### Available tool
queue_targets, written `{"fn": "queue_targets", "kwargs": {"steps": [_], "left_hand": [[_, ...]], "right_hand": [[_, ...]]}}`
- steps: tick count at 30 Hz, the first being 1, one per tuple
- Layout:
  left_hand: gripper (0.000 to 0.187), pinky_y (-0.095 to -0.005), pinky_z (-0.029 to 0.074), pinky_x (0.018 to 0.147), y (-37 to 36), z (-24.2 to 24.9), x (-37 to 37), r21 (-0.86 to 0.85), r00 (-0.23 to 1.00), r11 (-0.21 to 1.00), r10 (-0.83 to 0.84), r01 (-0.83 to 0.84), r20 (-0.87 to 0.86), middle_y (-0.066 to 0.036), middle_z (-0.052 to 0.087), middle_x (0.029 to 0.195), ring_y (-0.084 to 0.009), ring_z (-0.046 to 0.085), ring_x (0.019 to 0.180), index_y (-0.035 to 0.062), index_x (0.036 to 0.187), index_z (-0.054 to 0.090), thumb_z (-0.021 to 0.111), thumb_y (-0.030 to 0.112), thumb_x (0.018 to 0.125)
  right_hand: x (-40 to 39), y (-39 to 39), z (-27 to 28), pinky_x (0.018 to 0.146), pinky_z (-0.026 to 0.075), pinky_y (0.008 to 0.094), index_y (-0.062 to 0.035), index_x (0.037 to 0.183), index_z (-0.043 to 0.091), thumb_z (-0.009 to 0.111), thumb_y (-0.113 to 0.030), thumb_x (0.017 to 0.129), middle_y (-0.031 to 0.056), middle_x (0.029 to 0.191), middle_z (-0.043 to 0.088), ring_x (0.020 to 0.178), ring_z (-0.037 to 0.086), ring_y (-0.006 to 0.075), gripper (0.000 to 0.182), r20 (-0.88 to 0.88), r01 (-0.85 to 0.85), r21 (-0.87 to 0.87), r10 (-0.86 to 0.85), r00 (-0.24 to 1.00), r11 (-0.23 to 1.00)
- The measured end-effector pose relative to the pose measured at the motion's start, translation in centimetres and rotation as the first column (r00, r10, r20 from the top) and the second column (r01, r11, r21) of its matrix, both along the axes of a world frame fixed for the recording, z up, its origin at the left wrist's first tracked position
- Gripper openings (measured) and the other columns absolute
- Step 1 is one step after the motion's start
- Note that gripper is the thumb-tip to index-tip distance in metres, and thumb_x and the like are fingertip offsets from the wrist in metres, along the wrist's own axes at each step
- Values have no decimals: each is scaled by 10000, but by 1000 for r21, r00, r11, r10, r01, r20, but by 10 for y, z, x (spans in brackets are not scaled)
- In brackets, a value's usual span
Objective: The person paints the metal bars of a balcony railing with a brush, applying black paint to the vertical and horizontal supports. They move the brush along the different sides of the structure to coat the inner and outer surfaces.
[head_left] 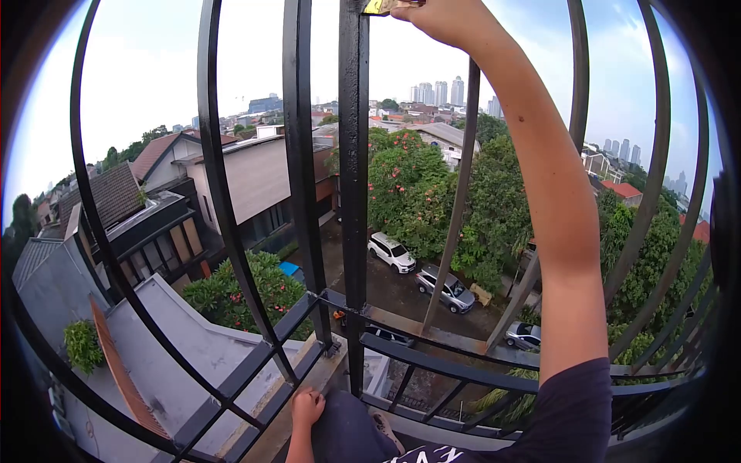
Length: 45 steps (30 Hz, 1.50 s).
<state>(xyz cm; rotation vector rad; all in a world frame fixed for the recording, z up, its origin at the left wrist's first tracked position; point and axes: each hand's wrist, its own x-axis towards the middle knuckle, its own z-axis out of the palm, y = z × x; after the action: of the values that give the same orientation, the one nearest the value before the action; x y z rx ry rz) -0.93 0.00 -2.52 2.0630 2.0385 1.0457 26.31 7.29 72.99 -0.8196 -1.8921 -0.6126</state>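
Note:
My right arm is raised high, and my right hand (448, 19) is at the top edge, partly cut off. Its fingers pinch a small folded sheet (380, 7), yellow on one side and tan on the other. The sheet touches or nearly touches the thick black metal post (354, 154), whose paint looks rough and pitted. Low down, my left hand (308, 405) is closed with its fingers curled, beside the lower black rail (287, 370) and my knee (347, 428). What its fingers hold, if anything, is hidden.
Black vertical bars (301, 154) stand around me, joined by low crosspieces. A concrete ledge (270, 424) runs beneath. Beyond is a long drop to a flat grey roof (170, 339), trees (409, 174) and parked cars (392, 252). A bare foot or shoe (384, 428) shows by my knee.

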Motion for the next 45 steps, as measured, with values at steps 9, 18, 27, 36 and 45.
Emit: {"fn": "queue_targets", "kwargs": {"steps": [9, 18, 27, 36, 45], "left_hand": [[180, -478, 509, 702, 1, 3, 1, -2, 999, 1000, -20, 20, 40, -156, 607, 756, -376, 626, 748, 1, 733, 695, 700, 169, 795], [190, -469, 529, 727, -1, 7, 2, -38, 999, 999, 0, 2, 53, -146, 607, 752, -373, 639, 753, 4, 741, 697, 695, 181, 809], [198, -474, 531, 732, -2, 3, 2, -21, 999, 1000, 15, -14, 47, -153, 620, 791, -378, 644, 765, 5, 753, 703, 693, 192, 818], [192, -465, 531, 760, -2, 6, 5, -24, 999, 999, 41, -41, 23, -152, 632, 793, -366, 646, 792, 1, 771, 719, 690, 187, 810], [189, -466, 537, 766, -3, 4, 4, -33, 997, 998, 54, -52, 59, -149, 646, 807, -367, 652, 781, -1, 771, 721, 693, 184, 801]], "right_hand": [[5, 1, -11, 800, 563, 399, 0, 1027, 778, 749, -198, 846, 267, 920, 738, 856, 732, 344, 270, -74, -16, 30, 18, 997, 999], [7, -18, -18, 821, 547, 414, 5, 1002, 787, 770, -254, 845, 260, 906, 745, 873, 724, 337, 303, 126, 73, -142, -55, 991, 987], [-9, -19, -23, 736, 546, 435, 39, 973, 766, 684, -168, 870, 303, 830, 707, 779, 713, 373, 245, -7, 80, -142, -81, 997, 987], [10, -37, -12, 737, 554, 410, 44, 1000, 773, 620, -140, 871, 192, 848, 752, 789, 722, 239, 272, 51, 149, -232, -140, 989, 961], [-21, 4, 15, 790, 578, 463, 0, 919, 782, 674, -154, 856, 246, 894, 731, 850, 728, 380, 199, -12, 322, 214, -327, 945, 922]]}}
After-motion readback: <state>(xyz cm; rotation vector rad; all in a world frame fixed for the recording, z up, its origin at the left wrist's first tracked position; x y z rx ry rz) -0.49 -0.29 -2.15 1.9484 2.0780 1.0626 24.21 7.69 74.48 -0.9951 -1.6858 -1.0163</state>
